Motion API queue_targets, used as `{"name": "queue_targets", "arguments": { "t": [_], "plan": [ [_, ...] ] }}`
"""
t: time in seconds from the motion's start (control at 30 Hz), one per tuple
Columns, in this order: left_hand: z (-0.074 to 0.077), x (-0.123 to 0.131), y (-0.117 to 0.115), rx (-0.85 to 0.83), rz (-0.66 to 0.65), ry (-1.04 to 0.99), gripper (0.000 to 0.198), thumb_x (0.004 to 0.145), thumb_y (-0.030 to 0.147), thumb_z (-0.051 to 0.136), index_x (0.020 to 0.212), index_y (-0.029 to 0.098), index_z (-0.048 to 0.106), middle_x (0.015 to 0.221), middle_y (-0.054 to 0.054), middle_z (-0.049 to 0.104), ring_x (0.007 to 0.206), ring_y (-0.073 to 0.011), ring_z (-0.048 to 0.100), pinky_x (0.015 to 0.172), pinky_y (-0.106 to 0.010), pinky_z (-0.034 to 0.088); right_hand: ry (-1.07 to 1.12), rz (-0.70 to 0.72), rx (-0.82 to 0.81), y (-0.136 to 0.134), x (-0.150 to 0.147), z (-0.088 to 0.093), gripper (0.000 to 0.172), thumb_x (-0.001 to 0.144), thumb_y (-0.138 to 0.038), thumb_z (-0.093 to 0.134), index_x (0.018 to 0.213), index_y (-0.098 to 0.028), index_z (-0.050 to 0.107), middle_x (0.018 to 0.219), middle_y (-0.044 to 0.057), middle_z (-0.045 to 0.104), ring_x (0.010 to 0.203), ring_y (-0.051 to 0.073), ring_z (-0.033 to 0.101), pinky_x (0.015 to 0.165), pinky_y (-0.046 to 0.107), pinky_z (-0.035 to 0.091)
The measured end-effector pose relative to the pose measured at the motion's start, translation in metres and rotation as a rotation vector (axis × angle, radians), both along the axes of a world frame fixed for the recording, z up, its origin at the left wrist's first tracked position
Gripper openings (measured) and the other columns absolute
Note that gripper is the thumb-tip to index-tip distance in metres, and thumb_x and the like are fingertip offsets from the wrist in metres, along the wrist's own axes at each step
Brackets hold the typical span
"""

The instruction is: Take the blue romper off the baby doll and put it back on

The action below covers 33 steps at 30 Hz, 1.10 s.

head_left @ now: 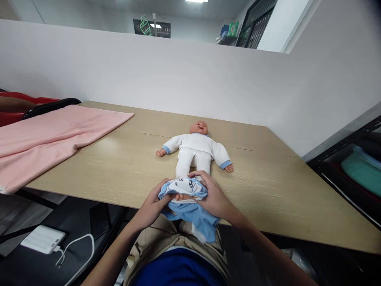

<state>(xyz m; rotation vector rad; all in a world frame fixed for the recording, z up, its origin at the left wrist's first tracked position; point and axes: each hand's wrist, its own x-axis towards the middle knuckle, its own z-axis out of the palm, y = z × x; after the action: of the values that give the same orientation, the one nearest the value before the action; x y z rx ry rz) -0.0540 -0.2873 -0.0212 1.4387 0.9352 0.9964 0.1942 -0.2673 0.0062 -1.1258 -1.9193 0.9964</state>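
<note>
A baby doll (195,143) in a white outfit with blue cuffs lies on its back on the wooden table, its arms spread and its feet toward me. Around its feet at the table's front edge is a blue and white fuzzy garment (195,212) with a printed face. My left hand (156,202) grips the garment's left side, thumb at the opening where the doll's toes show. On the right side, my right hand (212,196) holds the same garment, fingers over its upper edge. Part of the cloth hangs below the table edge.
A pink cloth (65,133) covers the table's left side. At lower left, a black chair seat (80,254) holds a white power bank (43,239) with a cable and a dark phone (100,219). A white wall (178,79) stands behind the table (268,190); a black rack is at right.
</note>
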Motion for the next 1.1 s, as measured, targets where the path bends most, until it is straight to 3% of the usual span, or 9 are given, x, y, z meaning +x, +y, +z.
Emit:
{"name": "queue_targets", "arguments": {
  "t": [0.17, 0.27, 0.37, 0.5, 0.67, 0.83, 0.9, 0.97, 1.1],
  "plan": [
    [-0.004, -0.001, 0.007, 0.052, -0.012, -0.059, 0.03, 0.102, 0.042, 0.068, 0.119, 0.018, 0.068, 0.115, -0.006, 0.072, 0.108, -0.0245, 0.064, 0.097, -0.03, 0.049, 0.056, 0.076, -0.016, -0.002, -0.001, -0.002, 0.064, 0.085, -0.023, 0.087, 0.142, -0.025, 0.056, 0.143, 0.01, 0.068, 0.122, 0.025, 0.072, 0.105, 0.039, 0.058],
    [-0.004, 0.002, 0.013, 0.079, -0.022, -0.095, 0.041, 0.099, 0.045, 0.072, 0.131, 0.019, 0.066, 0.131, -0.01, 0.071, 0.123, -0.0291, 0.064, 0.107, -0.034, 0.049, 0.082, 0.096, -0.014, 0.002, 0.001, -0.004, 0.068, 0.082, -0.024, 0.09, 0.141, -0.026, 0.056, 0.14, 0.01, 0.07, 0.119, 0.025, 0.073, 0.102, 0.038, 0.058],
    [-0.007, 0.002, 0.02, 0.036, 0.033, -0.061, 0.052, 0.093, 0.044, 0.08, 0.137, 0.023, 0.061, 0.134, -0.01, 0.07, 0.127, -0.0304, 0.064, 0.109, -0.037, 0.049, 0.053, 0.094, -0.006, 0.01, 0.006, -0.004, 0.06, 0.082, -0.02, 0.087, 0.136, -0.025, 0.061, 0.132, 0.008, 0.074, 0.117, 0.027, 0.073, 0.1, 0.038, 0.058],
    [-0.012, -0.004, 0.033, 0.009, 0.03, -0.088, 0.042, 0.089, 0.039, 0.084, 0.123, 0.022, 0.066, 0.124, -0.008, 0.071, 0.122, -0.0291, 0.065, 0.108, -0.038, 0.05, 0.001, 0.107, -0.058, 0.022, 0.012, -0.001, 0.046, 0.085, -0.014, 0.079, 0.129, -0.025, 0.068, 0.118, 0.005, 0.078, 0.107, 0.025, 0.074, 0.092, 0.036, 0.057],
    [-0.011, -0.008, 0.048, -0.024, -0.054, -0.151, 0.024, 0.088, 0.032, 0.079, 0.107, 0.019, 0.073, 0.107, -0.005, 0.072, 0.109, -0.0263, 0.064, 0.102, -0.035, 0.049, 0.087, 0.216, -0.224, 0.044, 0.015, 0.008, 0.052, 0.076, -0.032, 0.097, 0.119, -0.023, 0.07, 0.107, 0.002, 0.077, 0.101, 0.024, 0.072, 0.086, 0.032, 0.054],
    [-0.018, -0.011, 0.059, -0.186, -0.04, -0.212, 0.038, 0.083, 0.04, 0.089, 0.113, 0.02, 0.077, 0.12, -0.007, 0.077, 0.119, -0.028, 0.064, 0.107, -0.035, 0.048, 0.054, 0.357, -0.313, 0.069, 0.02, 0.021, 0.059, 0.074, -0.051, 0.099, 0.117, -0.023, 0.07, 0.107, 0.0, 0.071, 0.104, 0.022, 0.066, 0.09, 0.03, 0.051],
    [-0.02, -0.012, 0.061, -0.259, -0.05, -0.285, 0.041, 0.085, 0.046, 0.089, 0.115, 0.019, 0.079, 0.128, -0.009, 0.078, 0.125, -0.0299, 0.065, 0.112, -0.036, 0.046, 0.024, 0.342, -0.291, 0.071, 0.024, 0.021, 0.046, 0.091, -0.063, 0.081, 0.11, -0.022, 0.069, 0.102, 0.0, 0.069, 0.096, 0.02, 0.063, 0.086, 0.03, 0.049],
    [-0.019, -0.012, 0.062, -0.35, -0.03, -0.375, 0.039, 0.087, 0.047, 0.086, 0.112, 0.017, 0.081, 0.126, -0.011, 0.08, 0.123, -0.0306, 0.067, 0.112, -0.037, 0.046, -0.013, 0.269, -0.256, 0.069, 0.026, 0.017, 0.051, 0.105, -0.07, 0.057, 0.093, -0.021, 0.065, 0.087, -0.001, 0.063, 0.081, 0.018, 0.057, 0.077, 0.029, 0.046],
    [-0.009, -0.005, 0.065, -0.557, -0.004, -0.483, 0.031, 0.088, 0.042, 0.082, 0.099, 0.014, 0.082, 0.098, -0.009, 0.082, 0.096, -0.026, 0.072, 0.096, -0.035, 0.052, 0.012, 0.011, -0.154, 0.059, 0.021, 0.007, 0.06, 0.107, -0.075, 0.045, 0.08, -0.023, 0.054, 0.074, -0.003, 0.05, 0.07, 0.016, 0.045, 0.067, 0.03, 0.039]
  ]
}}
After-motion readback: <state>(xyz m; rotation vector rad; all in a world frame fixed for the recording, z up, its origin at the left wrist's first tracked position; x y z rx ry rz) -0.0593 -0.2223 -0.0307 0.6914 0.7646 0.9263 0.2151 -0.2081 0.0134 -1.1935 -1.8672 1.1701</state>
